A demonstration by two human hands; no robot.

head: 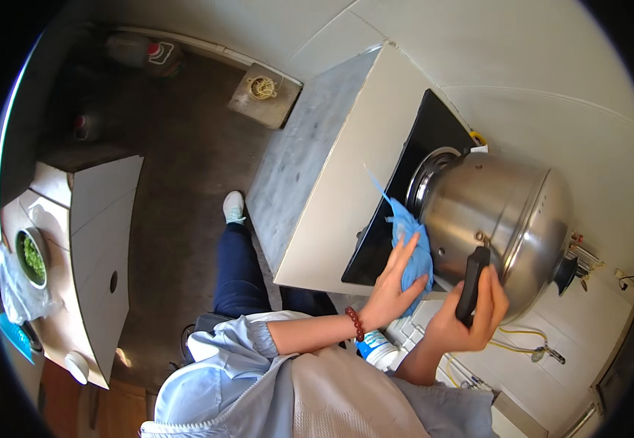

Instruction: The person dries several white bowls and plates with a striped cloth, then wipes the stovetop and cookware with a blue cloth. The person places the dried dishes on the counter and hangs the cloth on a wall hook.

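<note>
A large stainless steel pot (pixel 470 197) with a domed lid (pixel 541 252) and black knob (pixel 565 275) sits at the burner (pixel 432 175) of a black glass gas hob (pixel 380 246). My right hand (pixel 476 317) is wrapped around the pot's black side handle (pixel 471 284). With fingers spread, my left hand (pixel 393 284) presses a crumpled blue cloth (pixel 413 241) against the lower side of the pot, near the hob. A thin strand of the cloth trails over the hob. Part of the pot's base and the cloth's underside are hidden.
Beige countertop (pixel 339 202) borders the hob. A yellow hose (pixel 519 332) and a blue-and-white container (pixel 377 349) are below. Left stands a tiled counter with a bowl of chopped greens (pixel 32 258) and plastic bag (pixel 18 290). Plastic bottles (pixel 158 57) stand on the floor.
</note>
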